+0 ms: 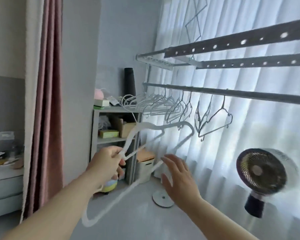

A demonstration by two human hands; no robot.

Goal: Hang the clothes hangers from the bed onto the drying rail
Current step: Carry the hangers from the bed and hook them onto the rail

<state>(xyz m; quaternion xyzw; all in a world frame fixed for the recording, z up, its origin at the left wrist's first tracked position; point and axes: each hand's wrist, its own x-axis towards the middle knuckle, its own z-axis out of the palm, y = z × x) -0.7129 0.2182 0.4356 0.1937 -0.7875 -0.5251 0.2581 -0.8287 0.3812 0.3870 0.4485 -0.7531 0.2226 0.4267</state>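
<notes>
You face a white curtain [232, 153] with the drying rail [215, 91] running across it. Below the rail, your left hand [105, 161] reaches forward with its arm outstretched, fingers [117, 153] curled round a blurred bunch of white hangers [146, 124]. Your right hand [178, 177] is raised below the rail, palm forward and fingers [171, 159] spread wide, holding nothing. Whether it touches the bunch is unclear. Other hangers [173, 108] already hang on the rail. A fan [261, 172] stands below its right end, a shelf [114, 110] below its left end.
</notes>
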